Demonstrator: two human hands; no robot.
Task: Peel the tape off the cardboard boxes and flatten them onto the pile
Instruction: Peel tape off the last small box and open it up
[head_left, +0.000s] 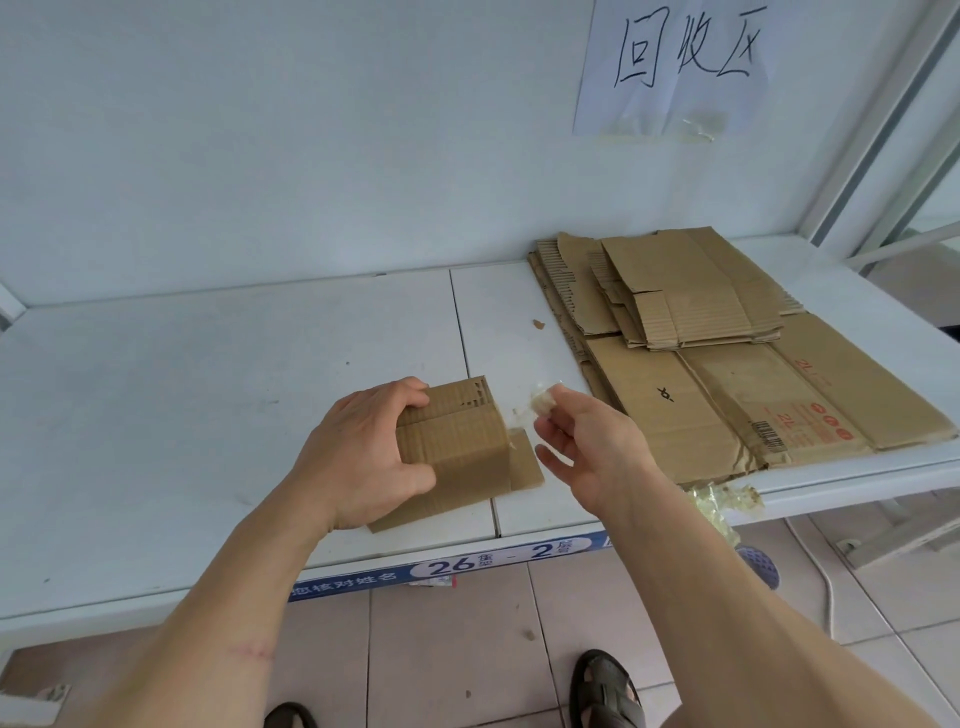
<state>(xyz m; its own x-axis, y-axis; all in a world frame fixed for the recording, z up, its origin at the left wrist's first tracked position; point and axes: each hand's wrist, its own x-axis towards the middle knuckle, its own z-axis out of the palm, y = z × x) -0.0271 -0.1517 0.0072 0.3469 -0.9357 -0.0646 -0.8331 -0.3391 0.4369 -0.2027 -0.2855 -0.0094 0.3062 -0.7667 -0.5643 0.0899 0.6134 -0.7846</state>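
A small brown cardboard box (457, 447) stands on the white shelf (208, 395) near its front edge. My left hand (358, 457) grips the box from its left side, fingers over the top and thumb on the near face. Just right of the box, my right hand (587, 447) pinches a crumpled strip of clear tape (540, 402) between fingertips and thumb; the strip still reaches down to the box's right end. One end flap (524, 462) sticks out to the right. A pile of flattened cardboard (701, 364) lies on the right part of the shelf.
A wad of peeled tape (722, 501) hangs off the shelf's front edge below the pile. A small cardboard scrap (538, 324) lies left of the pile. A handwritten paper sign (675, 67) is taped to the back wall. Tiled floor and my sandalled feet (605, 691) show below.
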